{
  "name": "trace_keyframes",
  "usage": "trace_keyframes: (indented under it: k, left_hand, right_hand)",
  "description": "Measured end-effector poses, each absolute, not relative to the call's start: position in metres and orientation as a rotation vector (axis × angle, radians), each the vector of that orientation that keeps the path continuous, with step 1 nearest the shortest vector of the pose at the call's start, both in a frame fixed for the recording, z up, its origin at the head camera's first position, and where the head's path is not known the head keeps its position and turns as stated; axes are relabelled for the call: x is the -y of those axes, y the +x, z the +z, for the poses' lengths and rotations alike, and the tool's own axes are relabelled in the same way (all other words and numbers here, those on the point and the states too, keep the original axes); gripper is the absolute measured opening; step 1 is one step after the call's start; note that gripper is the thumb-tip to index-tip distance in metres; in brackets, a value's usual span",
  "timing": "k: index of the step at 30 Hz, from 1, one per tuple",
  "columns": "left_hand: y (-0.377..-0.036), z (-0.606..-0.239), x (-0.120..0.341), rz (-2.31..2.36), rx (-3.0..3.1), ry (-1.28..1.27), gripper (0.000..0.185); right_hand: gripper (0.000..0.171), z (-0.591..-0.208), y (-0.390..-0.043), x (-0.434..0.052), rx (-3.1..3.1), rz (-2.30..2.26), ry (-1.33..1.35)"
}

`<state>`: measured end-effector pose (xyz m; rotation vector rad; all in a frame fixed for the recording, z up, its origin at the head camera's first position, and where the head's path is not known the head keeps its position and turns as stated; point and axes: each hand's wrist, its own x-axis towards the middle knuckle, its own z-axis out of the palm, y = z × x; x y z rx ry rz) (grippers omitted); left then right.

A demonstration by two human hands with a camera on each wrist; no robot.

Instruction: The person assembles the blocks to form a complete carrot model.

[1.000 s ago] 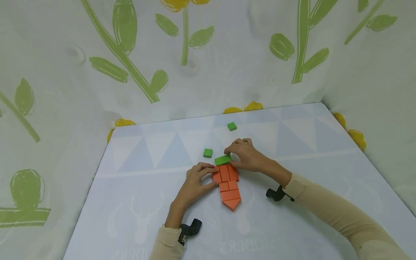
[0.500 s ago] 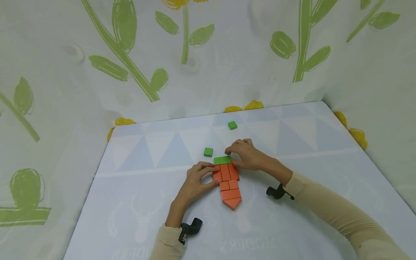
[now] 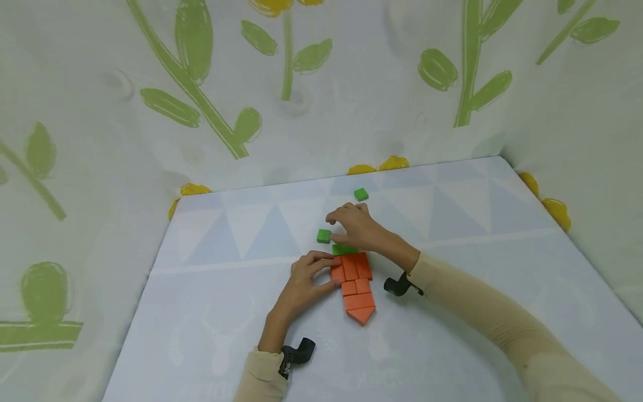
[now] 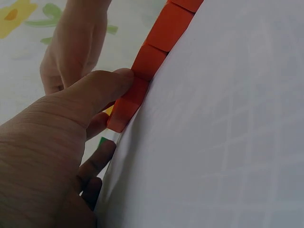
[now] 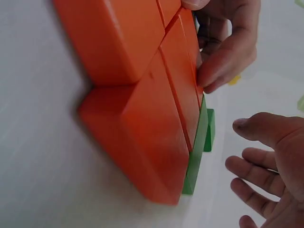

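Observation:
Several orange blocks [image 3: 355, 285] lie flat in a carrot shape with the point toward me. A flat green block [image 3: 345, 249] lies across their far end. My left hand [image 3: 329, 271] rests against the carrot's left side, and its thumb [image 4: 102, 88] presses an orange block [image 4: 142, 61]. My right hand [image 3: 334, 228] hovers just behind the green block with relaxed fingers and holds nothing. Its fingertips are next to a small green cube [image 3: 324, 235]. The right wrist view shows the spread fingers [image 5: 259, 166] apart from the green block [image 5: 197, 147] and the cube [image 5: 209, 128].
A second small green cube [image 3: 360, 194] sits farther back on the pale patterned mat [image 3: 477, 240]. Cloth walls with green stems and yellow flowers [image 3: 211, 111] close in the back and both sides.
My right hand has let go of the flat green block, now lying against the carrot's top, and moved left and back toward the small green cube. The left hand has stayed put.

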<state>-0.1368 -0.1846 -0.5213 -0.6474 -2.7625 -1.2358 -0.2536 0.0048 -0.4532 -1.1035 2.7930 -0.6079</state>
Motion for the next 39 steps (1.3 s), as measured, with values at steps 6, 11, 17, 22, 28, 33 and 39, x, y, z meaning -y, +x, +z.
trace_keyframes:
  k: [6, 11, 17, 22, 28, 33, 39]
  left_hand:
    - [-0.136, -0.522, 0.180, -1.231, 2.766, -0.664, 0.042]
    - [-0.138, -0.522, 0.180, -1.185, 2.746, -0.682, 0.041]
    - [-0.139, -0.523, 0.180, -1.180, 2.731, -0.700, 0.040]
    - [-0.139, -0.521, 0.181, -1.167, 2.742, -0.681, 0.039]
    - [-0.139, -0.519, 0.184, -1.193, 2.736, -0.685, 0.039]
    - [-0.138, -0.520, 0.185, -1.201, 2.749, -0.666, 0.039]
    - [-0.138, -0.522, 0.186, -1.209, 2.735, -0.671, 0.039]
  right_hand:
    - [0.039, -0.461, -0.257, 0.011, -2.828, -0.389, -1.087]
    - [0.035, -0.464, -0.259, 0.012, -2.856, -0.359, -1.120]
    - [0.039, -0.461, -0.259, 0.006, -2.823, -0.388, -1.213]
    - [0.037, -0.450, -0.260, -0.001, -2.755, -0.505, -1.403]
    - [0.036, -0.449, -0.260, -0.006, -2.717, -0.421, -1.543]
    - [0.034, -0.456, -0.260, -0.006, -2.706, -0.378, -1.588]
    - [0.034, -0.457, -0.261, -0.004, -2.697, -0.368, -1.554]
